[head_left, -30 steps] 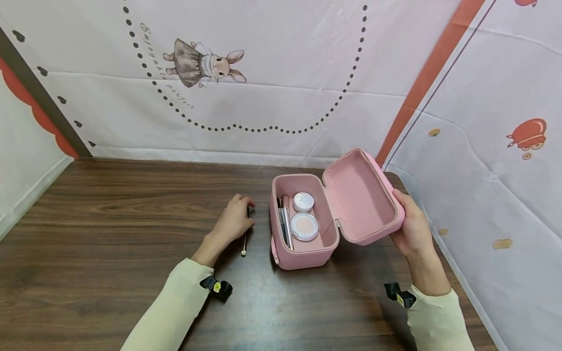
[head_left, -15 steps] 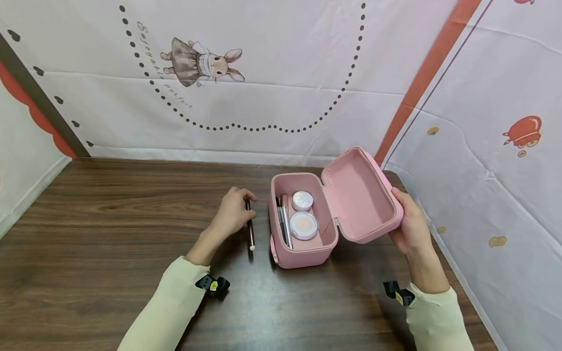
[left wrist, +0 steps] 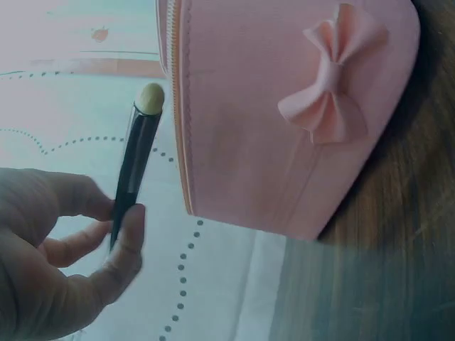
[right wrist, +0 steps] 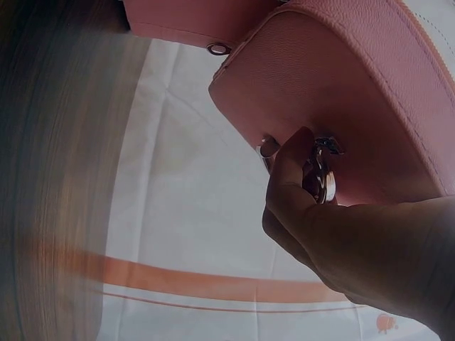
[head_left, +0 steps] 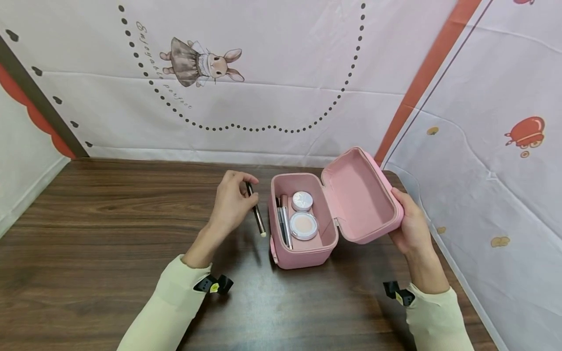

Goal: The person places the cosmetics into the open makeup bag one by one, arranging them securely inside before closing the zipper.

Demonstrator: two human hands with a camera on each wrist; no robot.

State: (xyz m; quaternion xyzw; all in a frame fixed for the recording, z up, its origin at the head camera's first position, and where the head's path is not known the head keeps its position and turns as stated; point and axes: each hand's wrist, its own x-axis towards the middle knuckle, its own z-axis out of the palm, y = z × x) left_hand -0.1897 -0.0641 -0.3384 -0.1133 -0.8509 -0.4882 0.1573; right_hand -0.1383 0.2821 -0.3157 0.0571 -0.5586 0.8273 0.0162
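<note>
My left hand [head_left: 230, 204] pinches a dark makeup brush [head_left: 260, 222] between thumb and fingers, left of the pink makeup case [head_left: 303, 261]. The brush slants above the table with its pale rounded tip [left wrist: 150, 99] pointing away from the hand. My right hand [head_left: 411, 226] holds the raised lid [head_left: 362, 195] at its right edge. In the right wrist view its fingers lie at a metal fitting [right wrist: 323, 177] on the lid's outside. Inside the case lie a small round white pot [head_left: 302, 201], a round compact [head_left: 304, 225] and slim silver and dark sticks [head_left: 287, 228].
The case stands on a dark wood-grain table [head_left: 110, 234]. A printed white cloth [head_left: 281, 63] hangs behind the table and along its right side. A pink bow [left wrist: 333, 74] is fixed to the outside of the case.
My left hand has lifted the brush off the table, up and a little to the right. The brush now tilts toward the case. My right hand and the lid have stayed put.
</note>
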